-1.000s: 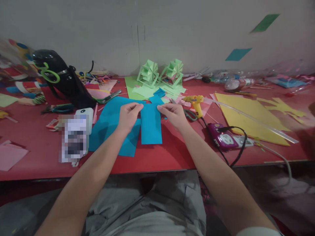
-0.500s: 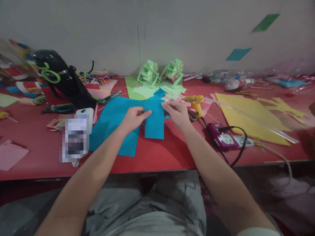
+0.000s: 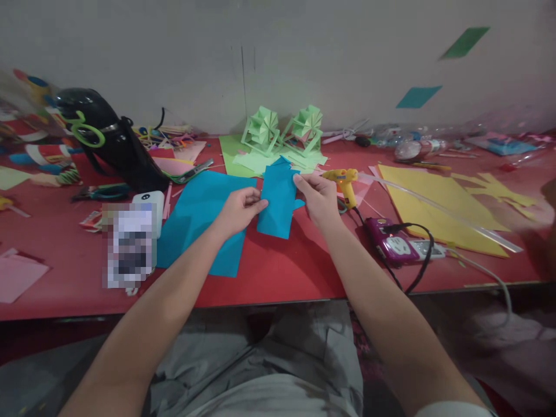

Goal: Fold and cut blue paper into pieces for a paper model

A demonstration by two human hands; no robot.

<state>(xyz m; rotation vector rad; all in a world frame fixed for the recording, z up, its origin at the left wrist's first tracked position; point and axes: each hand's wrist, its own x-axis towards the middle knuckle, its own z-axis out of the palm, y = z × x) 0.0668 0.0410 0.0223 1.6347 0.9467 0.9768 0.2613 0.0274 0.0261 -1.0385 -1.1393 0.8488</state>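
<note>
A small blue paper rectangle (image 3: 277, 202) is held up over the red table, tilted slightly. My left hand (image 3: 243, 209) pinches its left edge between thumb and fingers. At its upper right corner, my right hand (image 3: 317, 197) grips it the same way. A large sheet of blue paper (image 3: 204, 217) lies flat on the table under and beside my left hand. Behind the held piece, a bit of blue paper (image 3: 282, 161) shows, partly hidden. Two pale green folded paper models (image 3: 263, 128) stand farther back on green paper.
A yellow hot glue gun (image 3: 345, 180) lies right of my right hand, with a purple power socket (image 3: 388, 238) and cables nearer. Yellow paper sheets (image 3: 438, 202) lie at right. On the left are a phone (image 3: 132, 246), a black bottle (image 3: 113, 139) and pliers (image 3: 104, 192).
The blue paper rectangle has been raised a little and turned from straight to tilted, its top leaning right. Both hands keep hold, and my right hand has shifted slightly right.
</note>
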